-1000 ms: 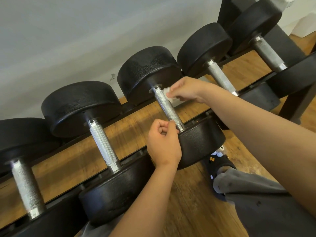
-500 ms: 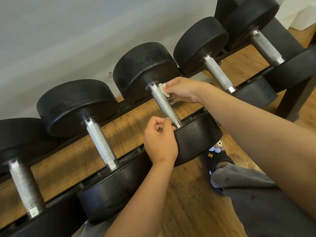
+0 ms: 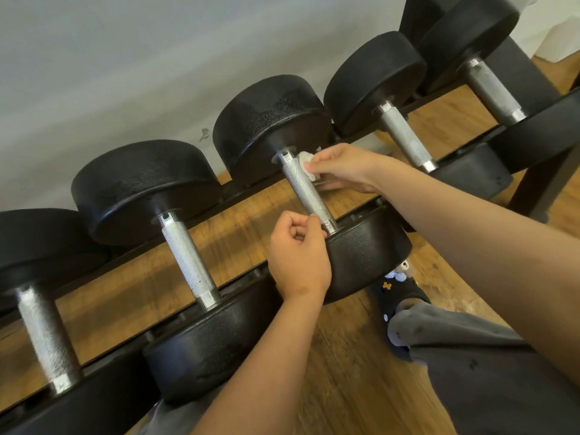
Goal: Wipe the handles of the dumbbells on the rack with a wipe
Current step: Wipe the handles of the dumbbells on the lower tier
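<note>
White wipe (image 3: 305, 161), pinched in your right hand (image 3: 342, 166), presses the far end of the knurled dumbbell handle (image 3: 307, 193) mid-frame. Your left hand (image 3: 298, 255) curls at its near end, likely steadying it; whether those fingers actually grip is unclear.

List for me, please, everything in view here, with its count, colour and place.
dumbbells: five, black heads and silver handles, in a row on the rack
rack: one, black, in front of the wall
wipe: one, white, against the far end of the middle dumbbell's handle
wall: one, pale grey, behind the rack
floor: one, brown wood, under the rack
slipper: one, dark with small charms, on the floor at right
trouser leg: one, grey, lower right
left grip: one, curled, beside the middle handle's near end
right grip: one, pinches the wipe
</note>
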`<state>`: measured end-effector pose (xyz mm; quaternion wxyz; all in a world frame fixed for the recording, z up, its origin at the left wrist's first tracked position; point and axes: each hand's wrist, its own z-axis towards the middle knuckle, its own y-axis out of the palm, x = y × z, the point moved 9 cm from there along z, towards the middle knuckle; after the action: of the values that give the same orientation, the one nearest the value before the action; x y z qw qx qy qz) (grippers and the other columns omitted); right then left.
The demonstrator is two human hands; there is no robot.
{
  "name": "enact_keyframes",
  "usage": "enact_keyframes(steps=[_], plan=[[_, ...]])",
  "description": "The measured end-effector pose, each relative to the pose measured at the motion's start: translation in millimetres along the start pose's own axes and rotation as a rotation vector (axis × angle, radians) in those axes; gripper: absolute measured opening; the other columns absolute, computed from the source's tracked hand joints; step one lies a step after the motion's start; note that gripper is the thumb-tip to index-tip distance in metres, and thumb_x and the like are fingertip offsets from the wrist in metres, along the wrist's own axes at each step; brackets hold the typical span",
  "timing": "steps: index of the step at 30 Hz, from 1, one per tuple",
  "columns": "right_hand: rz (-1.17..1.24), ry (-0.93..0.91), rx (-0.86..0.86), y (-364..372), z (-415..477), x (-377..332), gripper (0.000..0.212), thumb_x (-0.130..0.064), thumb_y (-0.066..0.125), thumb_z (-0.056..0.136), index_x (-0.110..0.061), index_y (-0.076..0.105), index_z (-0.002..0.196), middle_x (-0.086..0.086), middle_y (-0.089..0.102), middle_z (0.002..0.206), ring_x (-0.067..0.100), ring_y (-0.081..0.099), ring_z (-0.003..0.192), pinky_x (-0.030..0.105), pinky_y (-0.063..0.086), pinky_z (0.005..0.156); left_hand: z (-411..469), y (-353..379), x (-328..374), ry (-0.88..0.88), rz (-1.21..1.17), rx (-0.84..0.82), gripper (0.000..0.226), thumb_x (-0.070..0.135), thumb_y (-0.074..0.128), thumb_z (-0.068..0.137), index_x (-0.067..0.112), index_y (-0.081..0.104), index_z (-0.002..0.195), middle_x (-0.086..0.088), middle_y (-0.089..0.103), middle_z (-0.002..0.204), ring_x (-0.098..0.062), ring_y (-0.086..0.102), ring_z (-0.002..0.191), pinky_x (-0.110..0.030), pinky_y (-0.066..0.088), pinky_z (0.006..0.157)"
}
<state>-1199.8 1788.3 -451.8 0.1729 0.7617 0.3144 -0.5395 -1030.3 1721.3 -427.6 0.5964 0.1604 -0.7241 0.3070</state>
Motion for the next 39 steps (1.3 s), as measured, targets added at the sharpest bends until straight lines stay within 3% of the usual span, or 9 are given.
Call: enact_keyframes(steps=[3, 8, 15, 20, 23, 27, 32, 35, 39], plan=[[-0.133, 0.062, -0.055, -5.8, -4.8, 3.9, 0.007, -0.017, 0.064, 0.092, -0.013, 0.068, 0.087, 0.003, 0.072, 0.094, 0.012, 0.069, 0.092, 0.026, 0.056, 0.085, 1.1, 0.3, 0.2, 0.01, -0.005, -0.004, 0.023, 0.023, 0.059, 0.095, 0.018, 0.057, 0.072, 0.001, 0.065, 0.066, -0.003, 0.058, 0.064, -0.002, 0.034, 0.061], [-0.08, -0.118, 0.207, -11.3, 6.6, -16.3, 0.007, -0.019, 0.067, 0.091, -0.016, 0.068, 0.084, -0.001, 0.067, 0.086, 0.009, 0.065, 0.086, 0.022, 0.055, 0.079, 2.4, -0.1, 0.4, 0.017, -0.023, 0.012, 0.024, 0.021, 0.059, 0.094, 0.018, 0.056, 0.07, 0.001, 0.065, 0.065, -0.003, 0.057, 0.062, 0.001, 0.034, 0.059], [-0.252, 0.111, -0.082, -9.7, -6.6, 6.8, 0.011, -0.019, 0.064, 0.092, -0.011, 0.07, 0.098, 0.006, 0.072, 0.103, 0.015, 0.069, 0.098, 0.028, 0.055, 0.089, 1.3, 0.3, 0.4, 0.016, -0.012, 0.005, 0.024, 0.02, 0.059, 0.094, 0.017, 0.057, 0.071, -0.001, 0.067, 0.067, -0.002, 0.058, 0.064, 0.0, 0.035, 0.06], [-0.248, -0.192, 0.23, -9.7, -4.0, -22.1, 0.023, -0.022, 0.059, 0.096, -0.01, 0.064, 0.077, -0.001, 0.057, 0.075, 0.002, 0.053, 0.068, 0.006, 0.044, 0.065, 1.8, 0.0, 1.9, 0.012, -0.01, 0.014, 0.023, 0.02, 0.058, 0.094, 0.017, 0.056, 0.072, 0.002, 0.066, 0.065, 0.001, 0.058, 0.065, 0.0, 0.035, 0.061], [-0.349, -0.166, 0.126, -4.5, -7.2, -17.2, 0.027, -0.024, 0.059, 0.096, -0.019, 0.063, 0.069, -0.005, 0.058, 0.074, 0.003, 0.054, 0.072, 0.014, 0.048, 0.074, 0.6, -1.3, 0.9, 0.015, 0.006, 0.009, 0.022, 0.02, 0.059, 0.094, 0.018, 0.056, 0.072, 0.0, 0.065, 0.066, -0.001, 0.06, 0.068, 0.005, 0.032, 0.062], [-0.425, -0.051, -0.017, -6.4, -12.4, -4.2, 0.019, -0.023, 0.062, 0.094, -0.018, 0.07, 0.077, -0.003, 0.068, 0.08, 0.009, 0.063, 0.081, 0.025, 0.051, 0.082, -0.5, -0.4, 1.6, 0.013, 0.01, -0.008, 0.023, 0.022, 0.059, 0.094, 0.018, 0.057, 0.072, 0.001, 0.066, 0.066, -0.005, 0.059, 0.065, -0.001, 0.034, 0.059], [-0.388, -0.237, 0.209, -10.2, -11.1, -22.2, 0.044, -0.02, 0.058, 0.096, -0.018, 0.048, 0.054, -0.009, 0.042, 0.055, 0.003, 0.039, 0.057, 0.016, 0.036, 0.067, 1.1, 0.3, 5.2, 0.016, 0.018, -0.01, 0.022, 0.023, 0.059, 0.094, 0.019, 0.057, 0.073, 0.001, 0.065, 0.067, -0.006, 0.059, 0.066, -0.004, 0.032, 0.061], [-0.574, -0.247, 0.094, -1.6, -17.4, -24.2, 0.036, -0.019, 0.056, 0.097, -0.008, 0.052, 0.063, 0.002, 0.042, 0.061, 0.0, 0.042, 0.052, -0.001, 0.031, 0.061, -0.5, -1.0, 3.3, 0.011, 0.023, -0.01, 0.021, 0.023, 0.059, 0.094, 0.019, 0.057, 0.073, -0.002, 0.066, 0.068, -0.01, 0.06, 0.067, -0.012, 0.035, 0.063], [-0.672, -0.183, 0.01, -4.1, -20.5, -20.3, 0.038, -0.02, 0.059, 0.096, -0.017, 0.054, 0.058, -0.005, 0.045, 0.059, -0.002, 0.042, 0.049, 0.006, 0.033, 0.052, -1.4, -1.5, 4.1, 0.008, 0.029, -0.01, 0.021, 0.023, 0.059, 0.093, 0.019, 0.057, 0.073, -0.003, 0.066, 0.07, -0.01, 0.06, 0.068, -0.015, 0.035, 0.064]])
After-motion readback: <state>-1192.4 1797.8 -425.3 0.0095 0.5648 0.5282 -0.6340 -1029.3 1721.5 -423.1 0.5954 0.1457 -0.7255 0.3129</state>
